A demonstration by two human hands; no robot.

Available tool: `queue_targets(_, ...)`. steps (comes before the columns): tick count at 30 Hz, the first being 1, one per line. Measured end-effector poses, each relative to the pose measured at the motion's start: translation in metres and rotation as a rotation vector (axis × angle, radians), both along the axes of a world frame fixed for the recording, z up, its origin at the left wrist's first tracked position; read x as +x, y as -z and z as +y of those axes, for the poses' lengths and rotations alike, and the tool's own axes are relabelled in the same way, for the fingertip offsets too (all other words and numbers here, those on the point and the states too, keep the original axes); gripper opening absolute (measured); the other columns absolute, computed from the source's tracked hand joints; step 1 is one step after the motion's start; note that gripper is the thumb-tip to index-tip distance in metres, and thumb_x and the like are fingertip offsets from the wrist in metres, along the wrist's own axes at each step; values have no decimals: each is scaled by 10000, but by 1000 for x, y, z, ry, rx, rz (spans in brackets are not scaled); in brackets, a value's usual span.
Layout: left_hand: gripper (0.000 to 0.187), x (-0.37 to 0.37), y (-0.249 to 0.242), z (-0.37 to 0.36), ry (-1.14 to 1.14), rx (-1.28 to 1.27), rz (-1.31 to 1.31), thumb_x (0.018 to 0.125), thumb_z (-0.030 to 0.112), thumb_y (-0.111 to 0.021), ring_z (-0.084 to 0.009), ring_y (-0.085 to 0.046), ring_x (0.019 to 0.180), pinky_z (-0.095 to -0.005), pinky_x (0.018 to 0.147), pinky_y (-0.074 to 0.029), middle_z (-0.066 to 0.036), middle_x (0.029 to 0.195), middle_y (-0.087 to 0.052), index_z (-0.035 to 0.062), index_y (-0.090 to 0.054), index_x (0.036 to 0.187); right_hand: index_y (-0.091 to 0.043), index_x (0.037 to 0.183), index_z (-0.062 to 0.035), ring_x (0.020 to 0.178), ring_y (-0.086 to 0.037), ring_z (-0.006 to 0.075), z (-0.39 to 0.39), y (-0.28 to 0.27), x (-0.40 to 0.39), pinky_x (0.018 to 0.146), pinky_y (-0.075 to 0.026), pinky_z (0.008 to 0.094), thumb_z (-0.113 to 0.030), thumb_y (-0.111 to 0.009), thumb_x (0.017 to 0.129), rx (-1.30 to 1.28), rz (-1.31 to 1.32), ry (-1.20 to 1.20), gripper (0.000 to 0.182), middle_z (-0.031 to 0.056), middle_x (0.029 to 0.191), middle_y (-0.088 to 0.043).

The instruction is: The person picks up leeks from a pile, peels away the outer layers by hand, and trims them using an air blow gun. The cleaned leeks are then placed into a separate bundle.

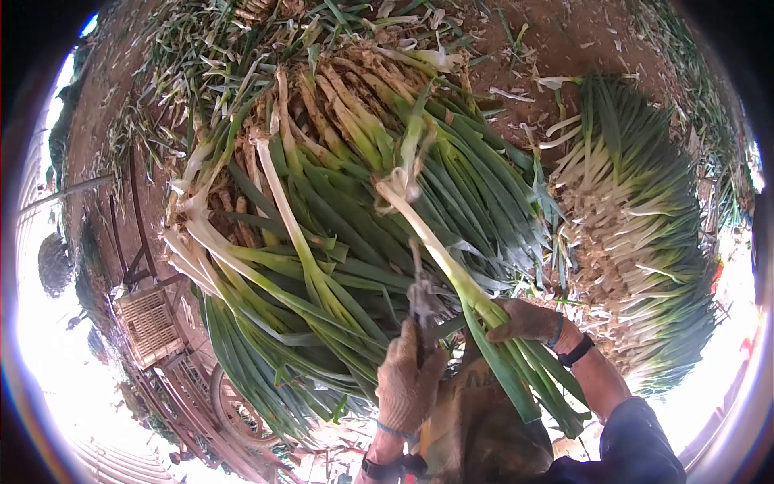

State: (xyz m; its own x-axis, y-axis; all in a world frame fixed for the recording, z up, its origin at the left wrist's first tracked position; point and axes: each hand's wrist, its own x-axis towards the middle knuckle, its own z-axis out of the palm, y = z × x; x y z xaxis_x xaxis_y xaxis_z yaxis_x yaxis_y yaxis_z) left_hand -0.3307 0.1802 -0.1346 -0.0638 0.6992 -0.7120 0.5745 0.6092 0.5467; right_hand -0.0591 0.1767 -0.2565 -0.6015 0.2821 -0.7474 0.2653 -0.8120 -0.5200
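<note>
My right hand (528,321), in a work glove, is wrapped round the green part of a large green onion (439,250). Its white root end points up and away, with loose outer skin (413,149) blurred near the root, and its leaves hang down past my wrist. My left hand (407,379), gloved too, is closed round a slim tool (418,294) with a narrow, nozzle-like tip. The tool is smeared by motion, and its tip is beside the onion's stem, apparently not touching it. Under both lies a big heap of green onions (355,202) with brown, unpeeled roots.
To the right, a long row of green onions with white stems (613,226) lies on the soil. Leaf scraps (234,48) litter the ground ahead. At the left are a woven crate (147,323) and a wheel (238,407) by a metal frame.
</note>
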Motion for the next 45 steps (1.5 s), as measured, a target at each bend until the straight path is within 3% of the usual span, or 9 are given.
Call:
queue_targets(6,512,-8,16,36,-279,-18,-286,999,186,-644,-78,-506,769,-256,654,-426,17,892,-564,-18,-572,1463,-581,1356,49,1024,-715,311,6,-23,-11,923,-564,430,-381,-789,891,264,-281,-252,667,197,1119,-731)
queue_targets(9,473,-14,18,33,-61,22,-63,982,243,-636,-262,-695,946,-391,850,-542,-191,1064,-701,-67,-600,1338,-587,1336,44,1037,-727,411,4,-30,-22,932,-563,465,-423,-759,887,423,-439,-446,670,291,1095,-722)
queue_targets(12,490,-25,41,36,-160,-19,-142,1009,224,-641,-93,-522,738,-269,637,-444,13,869,-564,-19,-586,1432,-605,1208,15,905,-732,451,-4,-28,-32,827,-573,516,-356,-732,879,590,-556,-489,512,265,986,-732)
queue_targets(21,393,-37,49,25,-113,135,36,993,232,-655,-182,-596,796,-350,735,-519,-67,878,-610,-14,-611,1297,-600,1224,-17,876,-743,457,-8,-29,-40,769,-596,538,-302,-715,889,801,-596,-527,455,241,929,-746)
queue_targets(26,621,-43,39,-4,-79,102,97,975,226,-711,-431,-687,1036,-459,910,-546,-277,1127,-667,-23,-496,1502,-591,1313,-13,926,-730,476,17,-64,-70,832,-592,528,-275,-692,895,693,-574,-371,504,290,979,-729)
queue_targets(29,698,-70,30,-24,-96,129,-195,945,243,-746,-454,-702,1062,-495,889,-562,-276,1184,-668,-3,-474,1538,-572,1342,13,930,-728,476,29,-84,-100,838,-593,516,-262,-706,896,808,-538,-310,541,300,992,-720)
queue_targets(37,873,-191,-15,-72,-95,465,574,748,45,-874,-407,-689,1113,-466,930,-586,-264,1334,-647,-20,-510,1538,-546,1394,29,854,-722,458,93,-102,-247,789,-590,505,-220,-670,920,834,-355,-5,549,276,961,-710)
queue_targets(41,968,-305,9,-88,-76,553,922,800,133,-864,-433,-714,1062,-514,806,-618,-243,1293,-650,78,-390,1642,-564,1395,11,897,-731,443,92,-31,-310,857,-595,515,-220,-672,904,897,-392,-47,554,288,1045,-720)
queue_targets(45,911,-381,51,-88,-218,168,1003,862,290,-834,-455,-719,1094,-500,822,-631,-269,1407,-606,55,-406,1631,-555,1451,-9,1064,-709,446,91,42,-330,941,-574,527,-330,-743,875,1255,-542,-225,686,274,1161,-726)
